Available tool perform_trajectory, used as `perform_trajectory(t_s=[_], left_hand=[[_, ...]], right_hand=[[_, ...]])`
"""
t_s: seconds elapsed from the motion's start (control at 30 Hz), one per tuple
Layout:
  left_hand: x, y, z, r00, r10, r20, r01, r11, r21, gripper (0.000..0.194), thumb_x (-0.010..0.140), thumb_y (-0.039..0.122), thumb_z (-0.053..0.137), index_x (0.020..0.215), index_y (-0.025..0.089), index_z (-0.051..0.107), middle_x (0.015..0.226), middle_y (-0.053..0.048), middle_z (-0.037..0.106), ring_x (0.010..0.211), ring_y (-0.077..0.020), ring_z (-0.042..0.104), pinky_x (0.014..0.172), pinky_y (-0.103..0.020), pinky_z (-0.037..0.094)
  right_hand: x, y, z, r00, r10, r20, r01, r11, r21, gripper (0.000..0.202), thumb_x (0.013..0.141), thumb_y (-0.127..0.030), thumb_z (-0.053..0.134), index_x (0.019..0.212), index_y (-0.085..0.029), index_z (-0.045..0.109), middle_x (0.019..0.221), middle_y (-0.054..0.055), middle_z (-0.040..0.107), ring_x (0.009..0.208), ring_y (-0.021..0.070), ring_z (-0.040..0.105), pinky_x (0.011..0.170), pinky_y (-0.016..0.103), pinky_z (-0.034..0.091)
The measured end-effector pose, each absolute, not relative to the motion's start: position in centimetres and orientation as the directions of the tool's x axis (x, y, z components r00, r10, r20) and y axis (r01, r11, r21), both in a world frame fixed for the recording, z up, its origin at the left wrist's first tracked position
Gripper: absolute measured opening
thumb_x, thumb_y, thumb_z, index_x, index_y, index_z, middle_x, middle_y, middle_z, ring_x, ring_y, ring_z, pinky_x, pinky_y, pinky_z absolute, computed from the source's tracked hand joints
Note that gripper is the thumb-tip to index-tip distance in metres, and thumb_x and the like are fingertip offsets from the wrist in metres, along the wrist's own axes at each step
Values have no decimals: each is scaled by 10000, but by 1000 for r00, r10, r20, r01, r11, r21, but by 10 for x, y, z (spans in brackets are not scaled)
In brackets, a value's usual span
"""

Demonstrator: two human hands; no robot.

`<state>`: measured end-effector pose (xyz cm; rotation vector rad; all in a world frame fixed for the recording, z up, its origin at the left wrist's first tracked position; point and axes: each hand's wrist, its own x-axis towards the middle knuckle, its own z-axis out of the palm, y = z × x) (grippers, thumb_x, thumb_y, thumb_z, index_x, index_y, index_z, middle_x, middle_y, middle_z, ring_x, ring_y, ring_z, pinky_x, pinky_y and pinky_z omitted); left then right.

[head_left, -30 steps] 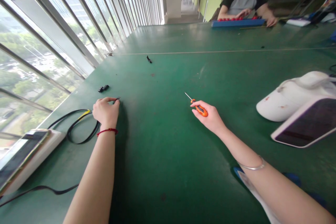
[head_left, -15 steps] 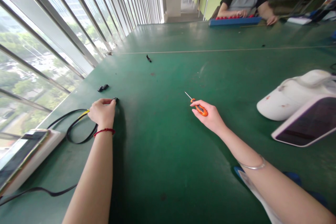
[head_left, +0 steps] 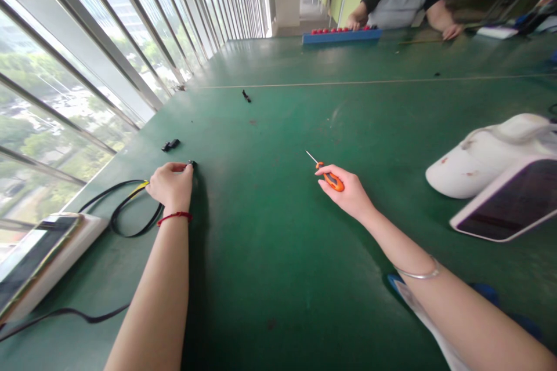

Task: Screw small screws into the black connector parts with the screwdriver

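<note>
My left hand is closed at the left of the green table, its fingertips pinching a small black part that is mostly hidden. A black cable with a yellow section loops beside that wrist; whether it joins the part I cannot tell. In my right hand is a screwdriver with an orange and dark handle, its thin metal shaft pointing up and left. Small black pieces lie just beyond my left hand, and another black piece rests farther back.
At the left edge stands a white box-like device with a dark panel. To the right are a white rounded object and a dark-screened device. A person sits across the table behind a blue tray. Railings border the left side.
The co-worker's blue tray with red pieces has slid to the left, one hand following it. Both of my hands stay nearly in place, with the same holds.
</note>
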<state>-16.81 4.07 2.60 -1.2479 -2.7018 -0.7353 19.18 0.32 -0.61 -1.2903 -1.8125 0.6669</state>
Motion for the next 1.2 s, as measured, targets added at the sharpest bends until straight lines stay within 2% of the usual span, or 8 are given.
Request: perform_trajectory(t_s=[0.13,0.6,0.93,1.1,1.2], left_hand=[[-169,41,25,-674,693,255,729,569,380,313,725,401,576,926,213,725,919,-88,703,914,-299,607,814,-402,403],[-166,42,25,-667,683,298,740,561,372,328,739,427,562,929,210,718,897,-83,674,894,-277,585,835,-396,398],[-165,42,22,-645,704,297,760,551,344,333,739,425,569,936,192,702,961,-89,669,930,-288,580,895,-447,366],[-167,41,22,-638,710,297,768,561,309,309,743,420,567,906,196,704,979,-101,657,956,-304,566,867,-437,371],[-161,41,24,-595,724,349,802,509,311,282,750,391,564,891,193,708,960,-106,654,968,-311,567,860,-437,384]], right_hand=[[192,3,-6,-163,940,299,523,339,-782,145,778,-241,551,903,-206,617,899,32,657,699,148,572,679,277,431],[191,2,-5,-163,938,307,534,345,-772,143,774,-241,547,897,-215,615,881,25,656,684,148,570,666,276,432],[192,3,-6,-164,938,306,532,345,-773,150,776,-245,549,906,-214,619,905,30,658,713,156,579,689,283,436],[192,2,-5,-162,938,306,528,344,-776,147,774,-242,552,902,-215,620,907,30,659,719,158,584,694,287,438],[191,2,-5,-161,938,306,520,345,-781,150,774,-241,553,905,-216,623,917,30,660,725,159,586,701,289,439]])
